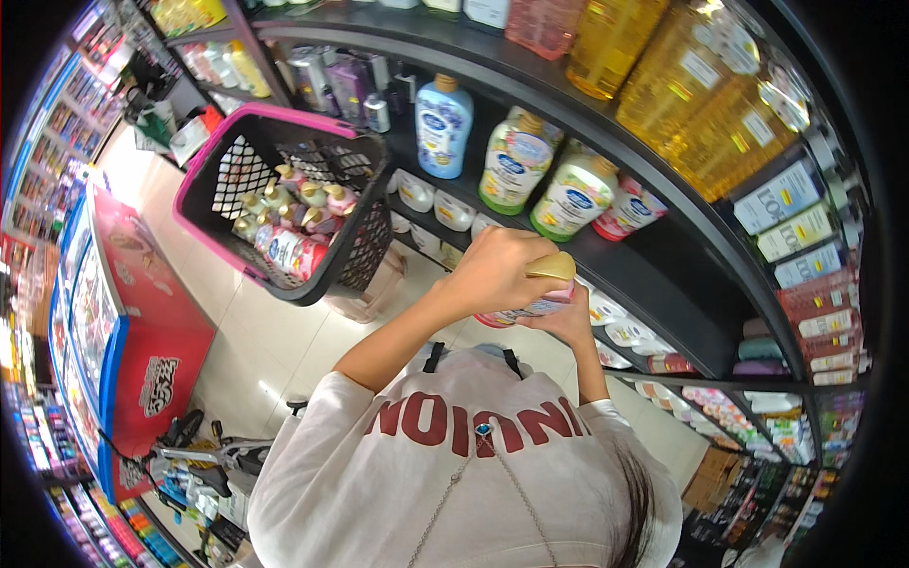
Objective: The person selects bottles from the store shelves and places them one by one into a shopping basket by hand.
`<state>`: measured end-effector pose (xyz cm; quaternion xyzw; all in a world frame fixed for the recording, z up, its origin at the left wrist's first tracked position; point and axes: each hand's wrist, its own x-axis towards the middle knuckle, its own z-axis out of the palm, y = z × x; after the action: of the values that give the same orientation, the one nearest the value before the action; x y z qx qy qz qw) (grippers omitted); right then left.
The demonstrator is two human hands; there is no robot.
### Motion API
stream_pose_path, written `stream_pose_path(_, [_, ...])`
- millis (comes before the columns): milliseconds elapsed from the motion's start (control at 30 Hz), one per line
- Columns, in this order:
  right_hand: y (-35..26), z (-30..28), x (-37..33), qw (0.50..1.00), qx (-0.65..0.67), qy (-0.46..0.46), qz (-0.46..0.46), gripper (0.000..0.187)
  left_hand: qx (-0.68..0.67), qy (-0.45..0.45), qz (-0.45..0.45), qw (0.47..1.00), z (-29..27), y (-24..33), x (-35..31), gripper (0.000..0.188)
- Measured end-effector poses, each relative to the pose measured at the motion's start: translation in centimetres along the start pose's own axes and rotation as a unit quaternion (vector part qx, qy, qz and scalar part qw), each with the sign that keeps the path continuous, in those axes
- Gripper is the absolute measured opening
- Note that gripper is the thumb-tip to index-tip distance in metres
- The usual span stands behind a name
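Both hands, left hand (pixel 492 270) and right hand (pixel 568 322), grip 1 pink bottle (pixel 530 305); loosening could drop it beside the basket (pixel 284 204).

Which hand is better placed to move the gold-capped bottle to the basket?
Probably the left hand: it grips the bottle at its top, and the basket is on that side. The right hand only supports it from beneath, farther away.

One head-worn fisheye view looks steeply down, close over the person's chest; shelves (pixel 663 275) curve from twelve to four o'clock, floor (pixel 265 350) toward nine.
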<state>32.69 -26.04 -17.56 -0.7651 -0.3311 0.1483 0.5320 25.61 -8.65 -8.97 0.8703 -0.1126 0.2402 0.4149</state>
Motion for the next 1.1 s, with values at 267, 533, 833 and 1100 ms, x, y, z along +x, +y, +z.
stream_pose_path(267, [-4.6,5.5,5.5,0.992,0.028,-0.095,-0.079,0.071,0.032,0.129,0.008,0.991,-8.0,-0.1,-4.4,0.034])
stream_pose_path(533, [-10.6,12.3,12.0,0.970,0.049,-0.168,-0.170,0.072,0.116,0.252,0.023,0.960,-16.5,-0.3,-6.5,0.030])
stream_pose_path(833, [-12.1,22.3,20.3,0.938,0.087,-0.179,-0.285,0.067,0.259,0.286,-0.095,0.918,-22.4,-3.9,-8.2,0.031])
stream_pose_path(1100, [-7.3,29.7,25.9,0.921,0.051,-0.287,-0.257,0.066,0.310,0.295,-0.286,0.857,-23.3,-13.2,-10.8,0.032])
